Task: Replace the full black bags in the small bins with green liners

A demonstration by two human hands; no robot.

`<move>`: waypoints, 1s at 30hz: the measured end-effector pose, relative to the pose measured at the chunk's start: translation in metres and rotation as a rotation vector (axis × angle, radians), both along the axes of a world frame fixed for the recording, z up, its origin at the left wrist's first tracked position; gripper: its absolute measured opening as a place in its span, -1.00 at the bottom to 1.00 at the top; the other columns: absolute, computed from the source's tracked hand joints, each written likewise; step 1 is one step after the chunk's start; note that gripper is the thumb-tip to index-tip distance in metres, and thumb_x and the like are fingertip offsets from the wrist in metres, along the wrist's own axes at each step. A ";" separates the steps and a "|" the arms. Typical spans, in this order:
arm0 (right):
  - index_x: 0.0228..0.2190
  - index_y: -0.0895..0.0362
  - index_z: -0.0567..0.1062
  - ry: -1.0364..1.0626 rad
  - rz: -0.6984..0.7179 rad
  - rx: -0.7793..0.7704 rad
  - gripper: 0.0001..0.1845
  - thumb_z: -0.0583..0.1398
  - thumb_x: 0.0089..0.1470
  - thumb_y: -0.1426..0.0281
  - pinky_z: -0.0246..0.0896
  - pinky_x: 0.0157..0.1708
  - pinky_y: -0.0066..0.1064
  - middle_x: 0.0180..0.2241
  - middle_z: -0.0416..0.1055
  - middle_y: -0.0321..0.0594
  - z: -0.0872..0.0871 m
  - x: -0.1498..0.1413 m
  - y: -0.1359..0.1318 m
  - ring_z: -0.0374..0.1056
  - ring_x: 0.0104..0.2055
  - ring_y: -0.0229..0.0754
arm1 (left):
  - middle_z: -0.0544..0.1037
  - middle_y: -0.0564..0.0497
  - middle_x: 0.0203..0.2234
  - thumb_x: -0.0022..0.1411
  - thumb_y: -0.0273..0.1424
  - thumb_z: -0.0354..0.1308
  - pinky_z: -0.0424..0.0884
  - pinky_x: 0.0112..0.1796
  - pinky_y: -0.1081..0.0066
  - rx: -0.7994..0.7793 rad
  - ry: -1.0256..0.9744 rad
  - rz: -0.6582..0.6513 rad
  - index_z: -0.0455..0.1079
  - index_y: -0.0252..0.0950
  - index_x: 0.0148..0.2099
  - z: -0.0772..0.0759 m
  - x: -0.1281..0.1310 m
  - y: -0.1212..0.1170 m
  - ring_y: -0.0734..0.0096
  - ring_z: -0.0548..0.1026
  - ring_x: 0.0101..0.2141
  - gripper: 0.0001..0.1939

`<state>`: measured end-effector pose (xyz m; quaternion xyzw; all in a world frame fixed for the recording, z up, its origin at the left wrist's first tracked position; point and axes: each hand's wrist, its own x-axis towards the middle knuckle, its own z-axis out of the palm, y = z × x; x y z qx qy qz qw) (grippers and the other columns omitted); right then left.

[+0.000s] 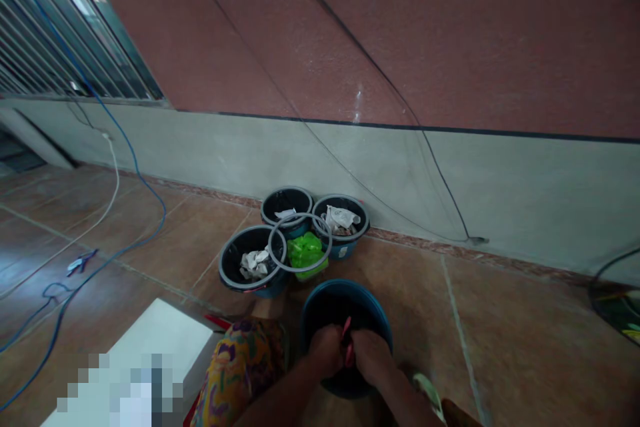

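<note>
Both my hands are down in a dark blue bucket [373,303] on the tiled floor in front of me. My left hand [326,349] and my right hand [369,355] are closed tight against each other around a small pink-red cloth [347,339] that sticks up between them. My forearms reach in from the bottom edge. What the bucket holds below my hands is too dark to tell.
Three dark buckets with pale crumpled cloth stand by the wall: [250,260], [286,205], [343,220]. A green item [306,251] lies under a loose grey ring [300,242]. Blue cable [125,147] and white cable [113,180] cross the floor at left. A white panel [150,340] lies near my patterned clothing [240,367].
</note>
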<state>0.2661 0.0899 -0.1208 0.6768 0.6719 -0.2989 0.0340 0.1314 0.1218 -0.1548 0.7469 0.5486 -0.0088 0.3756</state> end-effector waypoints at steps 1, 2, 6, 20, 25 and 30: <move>-0.18 0.21 0.56 -0.005 0.005 0.003 -0.63 -0.01 0.17 0.50 0.23 -0.08 -0.27 -0.16 0.55 0.04 0.003 0.000 0.001 0.45 -0.02 0.03 | 0.59 -0.14 -0.33 0.03 -0.30 0.20 0.35 -0.33 0.35 0.018 -0.010 -0.011 0.47 -0.26 -0.27 0.001 -0.001 0.000 0.14 0.54 -0.32 -0.80; -0.19 0.21 0.56 -0.016 0.016 0.000 -0.64 -0.01 0.17 0.50 0.23 -0.08 -0.27 -0.16 0.55 0.03 0.007 -0.001 0.001 0.44 -0.03 0.04 | 0.60 -0.15 -0.31 0.04 -0.28 0.19 0.35 -0.32 0.34 0.036 -0.018 -0.025 0.47 -0.27 -0.23 0.002 -0.001 0.001 0.12 0.55 -0.30 -0.76; -0.21 0.20 0.57 -0.022 0.029 -0.014 -0.64 -0.01 0.16 0.50 0.23 -0.09 -0.29 -0.16 0.55 0.01 0.018 -0.006 0.003 0.44 -0.03 0.02 | 0.61 -0.18 -0.21 0.09 -0.22 0.15 0.37 -0.28 0.33 0.022 0.047 -0.075 0.45 -0.27 -0.09 0.005 -0.003 0.004 0.06 0.57 -0.19 -0.64; 0.16 0.35 0.34 -0.083 -0.015 0.024 -0.42 0.03 0.09 0.52 0.15 0.12 -0.21 0.15 0.34 0.20 0.004 -0.002 0.001 0.31 0.15 0.10 | 0.59 -0.13 -0.20 0.17 -0.28 0.12 0.34 -0.27 0.41 -0.083 0.081 0.051 0.39 -0.31 -0.07 0.019 0.002 0.004 0.22 0.54 -0.18 -0.69; 0.19 0.22 0.31 -0.037 -0.085 -0.002 -0.30 0.18 -0.03 0.46 0.22 0.04 -0.24 0.15 0.32 0.13 0.008 -0.001 0.005 0.38 0.06 0.08 | 0.54 -0.08 -0.26 0.10 -0.37 0.13 0.30 -0.32 0.44 0.053 -0.088 -0.077 0.46 -0.30 -0.25 0.011 0.003 0.006 0.32 0.49 -0.27 -0.83; -0.08 0.24 0.54 0.080 -0.081 0.079 -0.59 0.04 0.09 0.53 0.18 0.05 -0.29 -0.10 0.53 0.06 0.010 0.002 0.007 0.42 0.01 0.00 | 0.45 0.00 -0.42 0.04 -0.50 0.11 0.27 -0.35 0.46 0.156 -0.371 -0.053 0.36 -0.30 -0.45 0.020 0.006 0.009 0.43 0.40 -0.38 -0.95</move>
